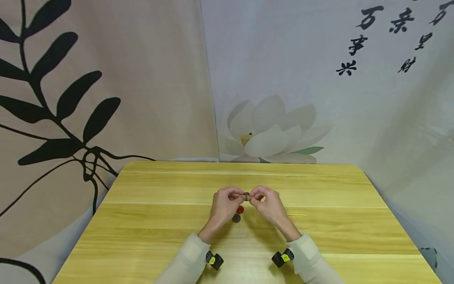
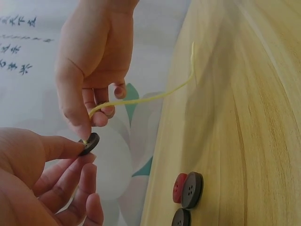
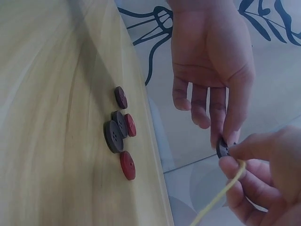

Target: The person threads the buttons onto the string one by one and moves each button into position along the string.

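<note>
Near the middle of the table, both hands meet at a dark round button. My left hand pinches that button between thumb and fingers, holding it above the tabletop. My right hand has its thumb and forefinger at the button, pinching a thin yellow cord close against it. The cord trails from the right fingers, its free length showing at the right in the head view. Whether it passes through a hole in the button is hidden by the fingertips.
Loose buttons lie on the wooden table by the left hand, among them a red button, a large dark button and a dark red button. Behind the table hangs a printed cloth with leaves, a lotus and characters.
</note>
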`<state>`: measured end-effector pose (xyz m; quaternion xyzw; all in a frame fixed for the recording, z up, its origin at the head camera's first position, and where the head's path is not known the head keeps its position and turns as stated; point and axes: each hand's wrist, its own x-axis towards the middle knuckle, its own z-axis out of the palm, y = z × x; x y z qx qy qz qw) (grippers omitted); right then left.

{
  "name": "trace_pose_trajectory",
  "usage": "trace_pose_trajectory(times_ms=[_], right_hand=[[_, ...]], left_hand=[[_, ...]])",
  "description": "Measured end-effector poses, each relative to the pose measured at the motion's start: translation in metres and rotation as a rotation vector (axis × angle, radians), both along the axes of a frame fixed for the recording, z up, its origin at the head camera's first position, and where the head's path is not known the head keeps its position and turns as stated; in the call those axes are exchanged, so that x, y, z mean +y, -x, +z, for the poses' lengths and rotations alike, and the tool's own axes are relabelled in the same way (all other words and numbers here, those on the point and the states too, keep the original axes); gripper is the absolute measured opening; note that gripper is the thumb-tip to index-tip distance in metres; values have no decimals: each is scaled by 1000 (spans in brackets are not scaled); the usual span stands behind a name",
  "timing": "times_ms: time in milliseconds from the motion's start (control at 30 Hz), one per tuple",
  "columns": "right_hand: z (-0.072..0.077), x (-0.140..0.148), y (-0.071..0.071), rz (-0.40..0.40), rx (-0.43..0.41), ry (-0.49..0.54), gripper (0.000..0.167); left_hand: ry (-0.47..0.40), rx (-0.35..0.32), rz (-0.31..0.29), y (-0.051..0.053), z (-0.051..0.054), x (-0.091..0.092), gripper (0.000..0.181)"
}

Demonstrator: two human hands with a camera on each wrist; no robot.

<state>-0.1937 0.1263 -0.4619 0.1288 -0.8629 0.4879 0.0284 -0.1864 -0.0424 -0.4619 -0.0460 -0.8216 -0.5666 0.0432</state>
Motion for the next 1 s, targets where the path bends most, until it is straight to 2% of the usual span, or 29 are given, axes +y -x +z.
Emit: trace_pose_trajectory(times_ms=[167,400,800,1000], right_hand=[[0,0,-1,13,33,-10,19],[-1,1,-2,34,141,-81,38],[-9,-6,0,8,277,-134,35],[-13,-7,3,11,294,-107,32]], left_hand=[[4,-8,8,1,1,0,5],[-4,-13,5,0,4,2,6],[-29,-1,2,0,6,3,9],[-20,4,5,2,5,0,10]])
